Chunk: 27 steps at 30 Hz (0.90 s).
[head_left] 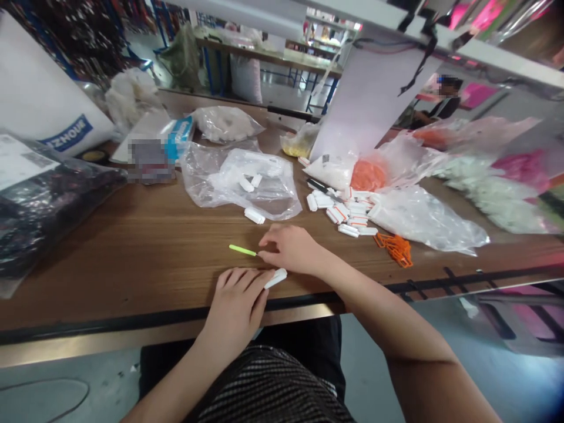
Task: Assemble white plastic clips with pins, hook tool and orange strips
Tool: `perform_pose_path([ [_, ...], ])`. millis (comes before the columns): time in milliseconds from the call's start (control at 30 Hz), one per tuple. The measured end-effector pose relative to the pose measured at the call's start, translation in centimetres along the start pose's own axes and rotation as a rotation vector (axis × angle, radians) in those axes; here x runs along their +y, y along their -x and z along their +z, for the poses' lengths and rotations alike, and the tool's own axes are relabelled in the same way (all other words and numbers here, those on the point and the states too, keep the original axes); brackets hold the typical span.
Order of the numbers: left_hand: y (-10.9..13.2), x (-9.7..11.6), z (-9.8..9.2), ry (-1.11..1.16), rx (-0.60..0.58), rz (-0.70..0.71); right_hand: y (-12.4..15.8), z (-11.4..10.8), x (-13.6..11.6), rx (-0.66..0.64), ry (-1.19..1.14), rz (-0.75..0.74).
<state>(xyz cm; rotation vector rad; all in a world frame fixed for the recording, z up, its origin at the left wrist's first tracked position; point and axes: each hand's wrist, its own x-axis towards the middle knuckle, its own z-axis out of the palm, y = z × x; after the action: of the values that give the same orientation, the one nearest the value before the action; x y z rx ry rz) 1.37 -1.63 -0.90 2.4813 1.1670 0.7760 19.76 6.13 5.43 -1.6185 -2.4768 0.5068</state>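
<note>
My right hand (291,249) rests on the wooden table (145,247) with its fingers closed on a thin lime-green stick (242,250) that points left. My left hand (240,296) lies flat near the table's front edge, fingers stretched forward. A small white plastic piece (275,278) sits between the two hands, touching the left hand's thumb side. One more white piece (254,215) lies loose further back on the table.
A clear bag (247,179) with white pieces lies behind the hands. A pile of white pieces (348,211), orange clips (396,248) and several filled bags (423,220) fill the right side. A dark bag (39,205) sits at left. A person sits far back right.
</note>
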Motion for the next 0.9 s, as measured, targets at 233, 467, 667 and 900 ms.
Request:
perform_pose_path([
  [233,0.0,0.4,-0.2,0.023,0.004,-0.075,-4.0,0.3,-2.5,-0.212,0.216,-0.050],
  [467,-0.1,0.4,-0.3,0.038,-0.022,-0.076,-3.7,1.2,-1.7,-0.108,0.214,-0.003],
  [667,0.0,0.1,-0.1,0.068,-0.021,-0.059,-0.6,-0.6,-0.4,0.157,0.067,0.071],
  [900,-0.1,0.0,-0.2,0.123,-0.008,-0.088,5.9,1.1,1.1,0.362,-0.852,0.209],
])
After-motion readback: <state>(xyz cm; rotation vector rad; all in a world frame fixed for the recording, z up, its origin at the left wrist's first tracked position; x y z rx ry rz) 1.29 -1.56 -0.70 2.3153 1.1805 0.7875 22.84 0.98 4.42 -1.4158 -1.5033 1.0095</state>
